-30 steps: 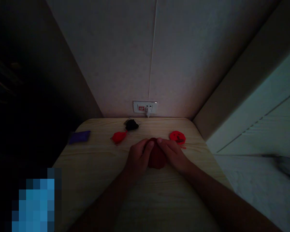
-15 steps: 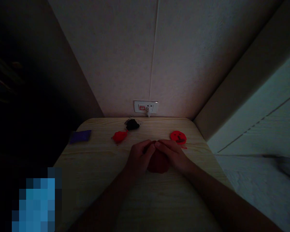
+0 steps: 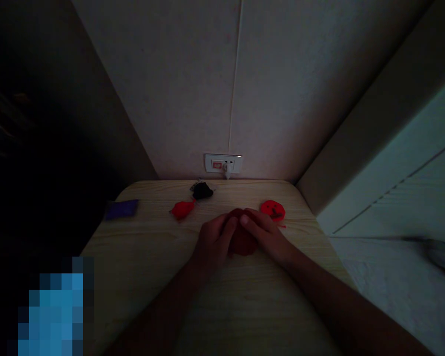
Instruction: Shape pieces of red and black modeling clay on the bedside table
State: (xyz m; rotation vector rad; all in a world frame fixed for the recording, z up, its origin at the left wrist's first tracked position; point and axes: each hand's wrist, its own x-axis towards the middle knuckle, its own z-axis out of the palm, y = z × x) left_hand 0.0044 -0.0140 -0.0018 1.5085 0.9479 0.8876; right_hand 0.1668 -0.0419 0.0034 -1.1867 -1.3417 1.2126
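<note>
Near the middle of the pale wood-grained bench point(image 3: 222, 306), nearer its far edge than its near one, a dark red, rounded, soft-looking lump point(image 3: 244, 243) sat between the left hand point(image 3: 212, 242) and the right hand point(image 3: 270, 236). Each hand's grip was closed on it from its own side, thumbs over the top, probably to steady it and press evenly. A bright red flat disc with dark marks point(image 3: 272, 211) lay toward the far right corner; a bright red crumpled piece point(image 3: 183, 210), a black irregular clump point(image 3: 203, 191) and a purple flat packet point(image 3: 122, 209) lay farther left, perhaps placed there to spare the forearms. The far edge met a pale wall point(image 3: 178, 99) with a white socket plate point(image 3: 210, 163); the room was dim.
</note>
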